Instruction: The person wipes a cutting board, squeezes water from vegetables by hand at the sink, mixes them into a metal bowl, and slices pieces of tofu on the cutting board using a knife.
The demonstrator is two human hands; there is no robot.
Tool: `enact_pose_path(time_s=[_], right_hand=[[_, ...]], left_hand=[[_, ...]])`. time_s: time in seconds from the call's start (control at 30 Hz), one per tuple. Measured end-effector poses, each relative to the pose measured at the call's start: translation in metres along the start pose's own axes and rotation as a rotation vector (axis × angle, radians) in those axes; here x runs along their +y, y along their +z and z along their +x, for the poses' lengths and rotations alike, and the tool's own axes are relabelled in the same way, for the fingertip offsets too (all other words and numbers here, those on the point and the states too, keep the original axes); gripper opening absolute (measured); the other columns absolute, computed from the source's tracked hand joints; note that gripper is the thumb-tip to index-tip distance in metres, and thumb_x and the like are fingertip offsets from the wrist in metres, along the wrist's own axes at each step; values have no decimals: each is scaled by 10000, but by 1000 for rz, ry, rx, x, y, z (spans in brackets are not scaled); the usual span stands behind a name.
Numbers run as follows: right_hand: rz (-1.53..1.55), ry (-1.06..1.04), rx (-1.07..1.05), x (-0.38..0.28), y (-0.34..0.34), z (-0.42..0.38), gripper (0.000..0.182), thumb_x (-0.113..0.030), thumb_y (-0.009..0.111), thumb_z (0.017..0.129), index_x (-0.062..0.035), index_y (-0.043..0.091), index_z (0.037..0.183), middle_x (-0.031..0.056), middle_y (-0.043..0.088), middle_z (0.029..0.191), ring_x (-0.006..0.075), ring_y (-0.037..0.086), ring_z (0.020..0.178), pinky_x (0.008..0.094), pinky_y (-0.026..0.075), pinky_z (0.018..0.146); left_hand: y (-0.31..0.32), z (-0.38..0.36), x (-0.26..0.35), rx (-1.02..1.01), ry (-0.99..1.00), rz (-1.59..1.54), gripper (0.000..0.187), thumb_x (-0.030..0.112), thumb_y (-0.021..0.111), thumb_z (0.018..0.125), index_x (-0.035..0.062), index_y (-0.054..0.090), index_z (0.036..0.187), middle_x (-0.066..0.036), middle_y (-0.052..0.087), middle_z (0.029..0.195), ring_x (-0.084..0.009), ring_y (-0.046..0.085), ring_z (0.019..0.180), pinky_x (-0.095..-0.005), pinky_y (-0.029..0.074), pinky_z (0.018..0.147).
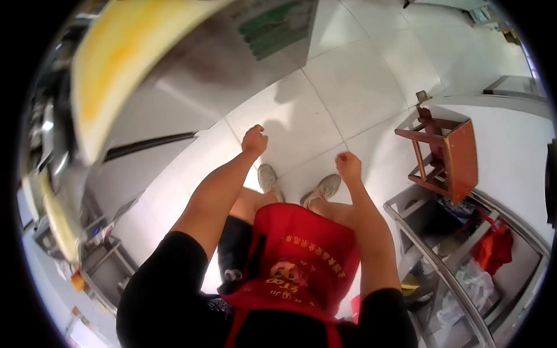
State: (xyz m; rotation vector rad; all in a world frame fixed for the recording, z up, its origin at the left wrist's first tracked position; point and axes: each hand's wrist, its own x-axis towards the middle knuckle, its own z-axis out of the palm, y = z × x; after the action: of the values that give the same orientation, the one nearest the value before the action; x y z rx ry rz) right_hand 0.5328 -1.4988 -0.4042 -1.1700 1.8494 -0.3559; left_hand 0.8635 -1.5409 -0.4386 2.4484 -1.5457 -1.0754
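Observation:
My left hand (pixel 254 140) hangs in the air over the floor, its fingers curled in a loose fist with nothing visible in them. To its right my right hand (pixel 348 167) is also closed, and nothing sticks out of it. The hands are apart from each other and touch nothing. Between my forearms is the red apron (pixel 307 249) I wear, printed with yellow lettering and a cartoon figure. Below the hands stand my two light shoes (pixel 328 185) on the pale tiled floor (pixel 354 75).
A large metal-sided unit (pixel 197 75) with a yellow-and-white top part (pixel 122 55) rises at the left. On the right stands a brown wooden stool (pixel 461 156). Near it a metal rack (pixel 432 255) holds a red bag (pixel 493 249) and clear plastic bags (pixel 467 290).

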Motion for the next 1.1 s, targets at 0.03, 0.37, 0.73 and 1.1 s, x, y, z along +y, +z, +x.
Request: enact_pose_path(time_s=[0.03,0.37,0.73,1.1], right_hand=[[-148,-138,88,26,32,50,186,-171,633,783,-28,689,887,123,693,772,273,673,726,372,527,675],[-489,-327,35,89,184,277,162,-115,599,813,-35,631,951,149,629,1006,325,626,926,434,526,770],[-644,-353,-45,113,206,313,123,-130,564,850,-21,620,839,162,637,928,346,632,855,453,522,741],[-569,-281,-28,110,198,294,151,-151,572,800,-9,618,814,177,646,875,345,641,805,427,533,684]], left_hand=[[31,40,-17,-17,49,65,389,167,640,778,76,573,1151,-168,611,1139,-316,584,1091,-411,507,887],[146,219,-76,-1,348,450,714,182,727,765,19,375,1365,-167,457,1312,-331,486,1186,-410,436,998],[168,241,-93,125,283,171,569,172,717,769,37,491,1274,-201,534,1163,-357,534,1095,-405,458,935],[185,269,-83,179,-38,50,250,220,631,746,2,673,860,-227,667,898,-359,649,879,-441,520,802]])
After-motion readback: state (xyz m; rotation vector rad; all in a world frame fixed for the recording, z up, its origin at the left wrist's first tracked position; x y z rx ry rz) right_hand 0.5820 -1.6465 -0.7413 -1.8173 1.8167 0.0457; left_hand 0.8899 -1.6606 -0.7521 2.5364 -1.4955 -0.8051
